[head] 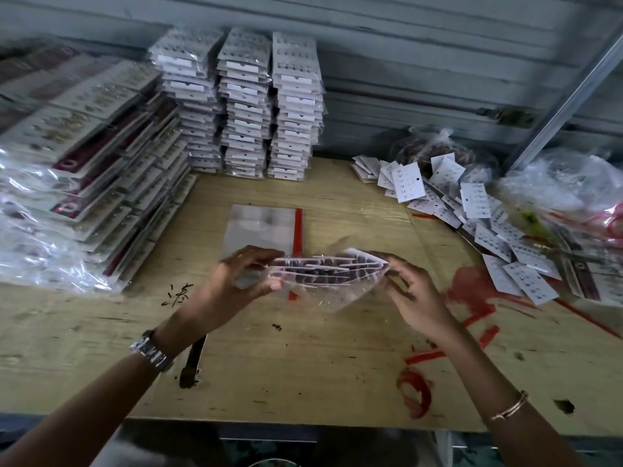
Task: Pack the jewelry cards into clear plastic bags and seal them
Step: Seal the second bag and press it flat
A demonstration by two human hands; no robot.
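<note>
Holding: jewelry cards (330, 266) in clear plastic bag (332, 298).
Left hand (232, 284): fingers pinching one end.
Right hand (418, 294): fingers pinching other end.

Stacked packs (84, 156) at left were blurred and edge-cut, the plastic heap (569, 193) ran off the right, and studs (403, 187) on the loose cards (475, 200) were too small to tell.

Head-worn, downward, close over table (269, 382)
</note>
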